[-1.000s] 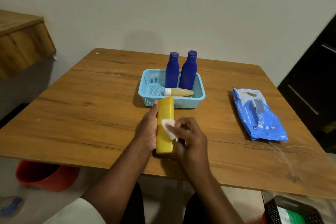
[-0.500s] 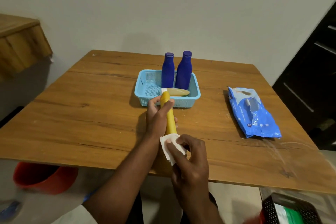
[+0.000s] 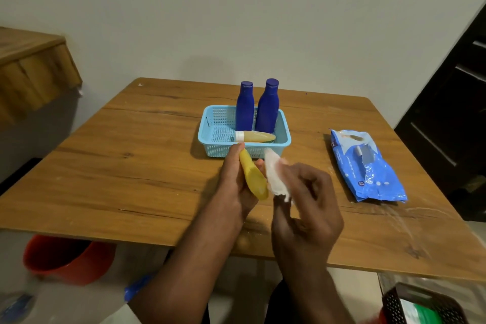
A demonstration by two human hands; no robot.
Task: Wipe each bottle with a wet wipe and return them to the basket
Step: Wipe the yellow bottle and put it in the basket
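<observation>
My left hand [image 3: 234, 184] grips a yellow bottle [image 3: 253, 179] just above the wooden table [image 3: 131, 166], in front of the basket. My right hand [image 3: 307, 208] pinches a white wet wipe [image 3: 274, 177] right beside the bottle's right side. The light blue basket [image 3: 215, 129] stands at the table's middle. Two dark blue bottles [image 3: 245, 105] [image 3: 267, 105] stand upright in it. A small pale yellow bottle with a white cap [image 3: 256, 136] lies on its side at the basket's front.
A blue pack of wet wipes [image 3: 365, 168] lies on the table to the right. A red bucket [image 3: 65, 258] sits on the floor under the left front edge. A black crate [image 3: 420, 305] is at the lower right. A dark door is on the right.
My left hand has lifted and turned the yellow bottle from lying flat to tilted on edge. My right hand with the wipe has come off its face and moved up to its right side.
</observation>
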